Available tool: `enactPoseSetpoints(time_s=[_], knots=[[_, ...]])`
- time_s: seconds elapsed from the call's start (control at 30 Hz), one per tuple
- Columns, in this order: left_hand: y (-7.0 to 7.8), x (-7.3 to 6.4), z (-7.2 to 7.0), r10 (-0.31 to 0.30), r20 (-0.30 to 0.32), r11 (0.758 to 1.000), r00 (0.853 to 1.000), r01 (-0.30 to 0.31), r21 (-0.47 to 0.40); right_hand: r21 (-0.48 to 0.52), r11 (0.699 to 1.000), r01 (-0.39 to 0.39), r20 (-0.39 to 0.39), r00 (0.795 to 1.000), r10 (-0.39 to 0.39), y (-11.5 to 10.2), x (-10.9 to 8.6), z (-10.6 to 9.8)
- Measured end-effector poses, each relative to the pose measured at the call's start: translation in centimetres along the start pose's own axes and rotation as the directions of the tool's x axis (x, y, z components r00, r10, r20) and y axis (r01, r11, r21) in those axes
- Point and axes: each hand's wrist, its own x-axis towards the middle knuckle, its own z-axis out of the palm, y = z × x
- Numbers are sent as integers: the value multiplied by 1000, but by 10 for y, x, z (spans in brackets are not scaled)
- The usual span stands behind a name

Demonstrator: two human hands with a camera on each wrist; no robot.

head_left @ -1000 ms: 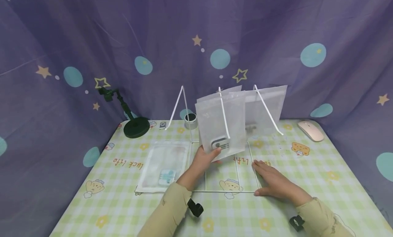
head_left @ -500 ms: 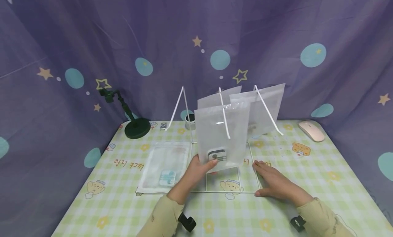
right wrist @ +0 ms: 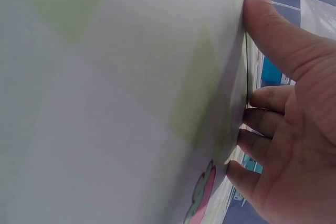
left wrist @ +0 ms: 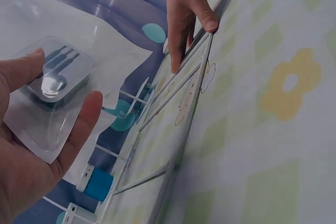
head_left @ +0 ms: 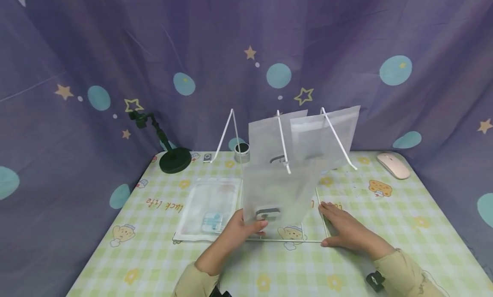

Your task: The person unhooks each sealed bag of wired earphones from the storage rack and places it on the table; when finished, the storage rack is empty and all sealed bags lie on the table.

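Observation:
My left hand (head_left: 238,228) holds the lower part of a translucent plastic bag (head_left: 279,192), thumb over its face and fingers behind. Through the plastic shows a small rounded case (left wrist: 58,72) with dark fork and spoon shapes. The bag's upper edge lies near the tip of the middle hook (head_left: 283,138) of a white wire rack (head_left: 286,241). Behind it, another bag (head_left: 265,136) hangs on that hook. My right hand (head_left: 348,228) rests on the rack's right base rail, thumb at the front corner, fingertips along the side. In the right wrist view its fingertips (right wrist: 239,169) touch down beside the tablecloth.
More translucent bags (head_left: 331,130) hang on the right hook; the left hook (head_left: 225,132) carries none. Left of the rack lies a flat bag (head_left: 209,203) with a blue case inside. Around stand a dark stand (head_left: 175,160), a small canister (head_left: 242,153) and a pink mouse (head_left: 393,165).
My left hand has drawn the bag down and toward me, off the middle hook's length, uncovering the bag behind it. The right hand stays at the rack's corner.

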Motion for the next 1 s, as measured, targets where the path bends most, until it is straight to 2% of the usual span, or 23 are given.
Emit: enactPoseSetpoints(time_s=[0.1, 0.23, 0.37, 0.5, 0.67, 0.8, 0.9, 1.0], knots=[[2, -7, 0, 11, 47, 1000, 999, -11, -13, 1, 1000, 3, 0, 1000, -3, 1, 0, 0], [8, -14, 3, -13, 88, 999, 996, 16, -28, 2, 1000, 4, 8, 1000, -4, 1, 0, 1], [12, -23, 2, 42, 123, 999, 992, -39, -23, 9, 1000, 7, 14, 1000, -7, 2, -1, 1], [18, -37, -2, 85, 148, 994, 985, -74, -78, 8, 1000, 13, 10, 1000, -13, 2, -1, 1], [30, -57, -12, 72, 101, 989, 992, -58, -138, -3, 1000, 12, 3, 1000, -12, 1, 0, 1], [37, -72, -29, 71, 51, 986, 996, -62, -155, -11, 1000, 4, 1, 1000, -4, 1, 1, 1], [42, -83, -45, 119, 10, 979, 993, -116, -167, -13, 1000, 0, 0, 1000, 0, 0, 1, 1], [46, -92, -61, 198, -36, 963, 980, -201, -179, -2, 1000, -3, 2, 1000, 3, -1, 1, 1]])
